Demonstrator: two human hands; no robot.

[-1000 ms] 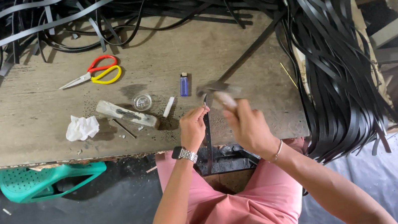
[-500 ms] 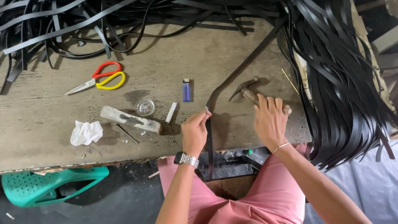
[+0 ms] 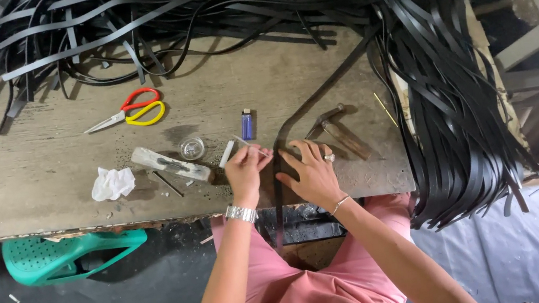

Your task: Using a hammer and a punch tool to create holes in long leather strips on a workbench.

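Left hand [image 3: 245,168] pinches thin stick [image 3: 249,144]; glass dish [image 3: 192,147] nearby

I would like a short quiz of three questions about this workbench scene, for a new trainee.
1. True or false: the right hand holds the hammer.
2. What lies nearest the lighter: A scissors, B glass dish, C crumpled paper?
3. What does the left hand pinch?

Key
1. False; it presses flat on the black strap, and the hammer lies on the table.
2. B.
3. A thin stick-like piece; its kind is unclear.
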